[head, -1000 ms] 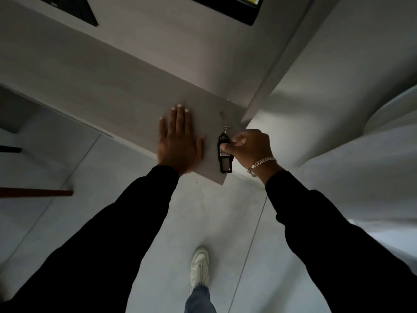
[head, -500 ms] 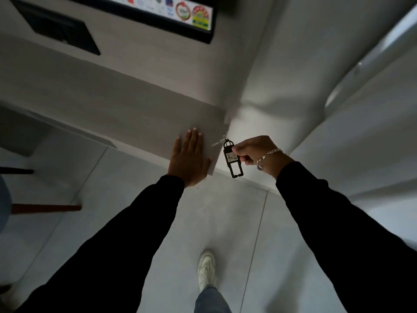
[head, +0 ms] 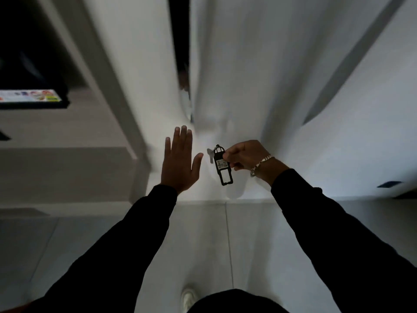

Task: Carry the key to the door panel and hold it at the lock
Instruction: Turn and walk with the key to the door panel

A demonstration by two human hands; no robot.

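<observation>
My right hand (head: 244, 155) pinches a black key tag (head: 222, 167), and a small silver key (head: 210, 154) hangs from the tag's top ring. The key dangles just in front of a pale, blurred door panel (head: 237, 75). My left hand (head: 180, 160) is held up flat with fingers spread, a little left of the key, its palm toward the panel. I cannot tell whether it touches the surface. No lock shows clearly in the blur. A dark vertical gap (head: 180, 41) runs above the hands.
A grey wooden cabinet edge (head: 67, 168) juts out at the left, with a dark screen and a coloured sticker strip (head: 29, 96) above it. Pale floor tiles lie below, where my white shoe (head: 189, 298) stands. A small dark rectangle (head: 388, 184) sits low on the right wall.
The view has swung right from the wooden cabinet to the pale door panel. My left hand came off the cabinet face, and my right hand carried the key and tag along.
</observation>
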